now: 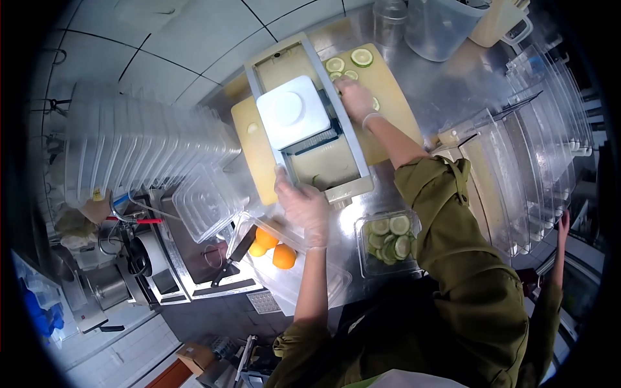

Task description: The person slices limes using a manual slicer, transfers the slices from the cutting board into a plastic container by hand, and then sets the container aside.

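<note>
A mandoline slicer (pixel 330 123) with a pale frame lies tilted across the yellow cutting board (pixel 394 97), a white square pusher (pixel 310 132) on its bed. My left hand (pixel 307 210), in a clear glove, grips the slicer's near left corner, thumb along the side rail. Close against the right rail is my right hand (pixel 354 99), gloved too, its fingers bent down to the board among lime slices (pixel 362 57). Its fingertips are partly hidden, so what they pinch cannot be made out. A clear container (pixel 362 258) of lime slices (pixel 400 225) stands nearer me.
Oranges (pixel 284 256) and a black-handled knife (pixel 223 273) lie at a clear plastic tray (pixel 330 278) on the left. Stacked clear containers (pixel 149 142) stand farther left. More upright containers (pixel 504 168) line the right, where another person's hand (pixel 563 223) shows. A jug (pixel 440 29) stands behind.
</note>
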`<action>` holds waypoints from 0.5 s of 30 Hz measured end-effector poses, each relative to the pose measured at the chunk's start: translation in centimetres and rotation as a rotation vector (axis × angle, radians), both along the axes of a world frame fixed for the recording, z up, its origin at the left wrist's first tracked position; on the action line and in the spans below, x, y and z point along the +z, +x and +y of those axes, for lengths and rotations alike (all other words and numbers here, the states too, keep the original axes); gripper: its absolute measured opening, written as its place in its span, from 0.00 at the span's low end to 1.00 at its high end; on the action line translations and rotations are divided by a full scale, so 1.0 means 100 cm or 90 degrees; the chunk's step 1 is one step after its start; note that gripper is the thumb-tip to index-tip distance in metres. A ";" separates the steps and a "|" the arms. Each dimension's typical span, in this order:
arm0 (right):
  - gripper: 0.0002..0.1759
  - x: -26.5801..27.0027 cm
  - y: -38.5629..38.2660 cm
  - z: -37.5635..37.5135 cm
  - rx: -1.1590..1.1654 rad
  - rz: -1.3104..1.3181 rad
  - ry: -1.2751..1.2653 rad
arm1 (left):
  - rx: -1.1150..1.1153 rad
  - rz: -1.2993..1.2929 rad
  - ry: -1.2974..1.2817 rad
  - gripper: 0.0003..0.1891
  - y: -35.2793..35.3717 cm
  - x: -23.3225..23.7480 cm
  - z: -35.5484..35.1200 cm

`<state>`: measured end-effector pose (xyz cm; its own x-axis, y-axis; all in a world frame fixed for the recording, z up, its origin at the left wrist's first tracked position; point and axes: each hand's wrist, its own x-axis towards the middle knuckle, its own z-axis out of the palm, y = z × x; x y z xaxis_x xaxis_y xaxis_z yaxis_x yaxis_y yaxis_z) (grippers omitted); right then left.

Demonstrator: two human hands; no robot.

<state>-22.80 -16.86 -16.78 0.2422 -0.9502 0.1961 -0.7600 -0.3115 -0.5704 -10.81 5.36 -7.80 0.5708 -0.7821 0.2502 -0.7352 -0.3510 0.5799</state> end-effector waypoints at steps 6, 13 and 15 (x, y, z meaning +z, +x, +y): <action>0.18 0.013 -0.005 0.003 -0.154 -0.049 0.107 | -0.003 -0.004 0.030 0.32 0.001 0.004 0.001; 0.19 0.003 -0.026 -0.001 -0.234 -0.284 -0.005 | -0.009 -0.018 0.009 0.32 0.003 -0.001 0.001; 0.19 0.002 -0.030 0.000 -0.251 -0.347 0.004 | -0.010 -0.017 0.003 0.32 0.003 -0.003 0.001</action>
<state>-25.81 -16.87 -16.57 -0.2547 -0.9490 0.1858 -0.4192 -0.0648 -0.9056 -10.50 5.44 -8.06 0.5517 -0.7923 0.2604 -0.7554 -0.3424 0.5587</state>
